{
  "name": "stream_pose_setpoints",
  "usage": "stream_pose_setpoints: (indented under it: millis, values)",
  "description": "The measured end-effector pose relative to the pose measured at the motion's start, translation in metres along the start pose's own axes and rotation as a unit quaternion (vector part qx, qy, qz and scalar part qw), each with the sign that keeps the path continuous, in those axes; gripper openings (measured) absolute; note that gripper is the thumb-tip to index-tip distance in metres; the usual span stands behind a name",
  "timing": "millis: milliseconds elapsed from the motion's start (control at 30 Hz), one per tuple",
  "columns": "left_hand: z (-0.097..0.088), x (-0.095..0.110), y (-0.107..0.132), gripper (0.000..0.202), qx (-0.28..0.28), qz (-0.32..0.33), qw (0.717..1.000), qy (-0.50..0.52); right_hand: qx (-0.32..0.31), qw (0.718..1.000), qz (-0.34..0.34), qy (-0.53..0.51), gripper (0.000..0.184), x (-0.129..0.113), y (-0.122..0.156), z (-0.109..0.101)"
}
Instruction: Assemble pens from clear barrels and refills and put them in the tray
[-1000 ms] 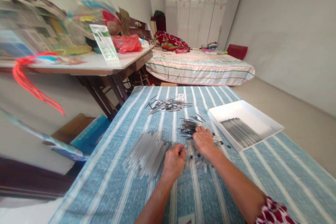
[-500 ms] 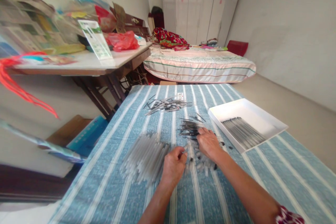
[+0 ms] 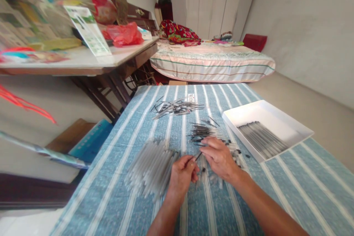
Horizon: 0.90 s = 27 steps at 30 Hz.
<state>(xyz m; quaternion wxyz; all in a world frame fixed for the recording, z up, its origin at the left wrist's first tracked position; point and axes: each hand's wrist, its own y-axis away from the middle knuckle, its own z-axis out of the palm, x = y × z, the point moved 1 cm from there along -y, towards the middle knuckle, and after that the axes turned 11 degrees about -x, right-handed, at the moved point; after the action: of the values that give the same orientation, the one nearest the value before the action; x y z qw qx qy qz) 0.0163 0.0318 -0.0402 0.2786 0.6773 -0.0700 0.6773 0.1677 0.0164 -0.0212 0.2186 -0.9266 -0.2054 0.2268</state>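
Note:
My left hand (image 3: 183, 173) is closed at the right edge of a pile of translucent grey tubes (image 3: 151, 167). Its thumb and fingertips pinch a small pale piece, mostly hidden. A thin dark rod (image 3: 198, 156) reaches from there to my right hand (image 3: 219, 158), whose thumb and forefinger are pinched on it. Just beyond my right hand lies a bunch of thin dark rods (image 3: 203, 131). Small clear and black pieces (image 3: 238, 155) are scattered under and beside that hand, partly covered by it.
A white box (image 3: 297, 131) on the right holds a row of grey sticks (image 3: 262, 140). Another loose heap of thin rods (image 3: 178, 107) lies farther back on the striped tablecloth (image 3: 110, 191). A cluttered side table (image 3: 83, 61) stands left, a bed (image 3: 212, 64) behind.
My right hand has drawn back from the dark rods with one of them and brought it to my left hand. My left hand stays nearly in place. The view has shifted slightly.

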Motion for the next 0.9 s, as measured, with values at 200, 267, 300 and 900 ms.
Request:
stream_pose_setpoints:
  millis: [200, 267, 300, 900]
  values:
    - [-0.001, 0.003, 0.0, 0.015, 0.027, 0.002, 0.999, -0.027, -0.016, 1.0, 0.013, 0.019, 0.026, 0.005, 0.005, 0.006]
    - [-0.001, 0.0, 0.0, 0.014, 0.027, 0.012, 0.998, -0.052, -0.023, 0.999, 0.025, 0.034, 0.026, 0.009, 0.009, 0.006]
    - [-0.001, -0.002, -0.001, 0.014, 0.026, 0.015, 0.998, -0.062, -0.028, 0.998, 0.032, 0.045, 0.026, 0.011, 0.011, 0.006]
    - [-0.018, 0.025, 0.019, 0.021, 0.144, 0.027, 0.795, -0.588, -0.05, 0.984, 0.089, 0.147, 0.023, 0.028, 0.03, -0.002]
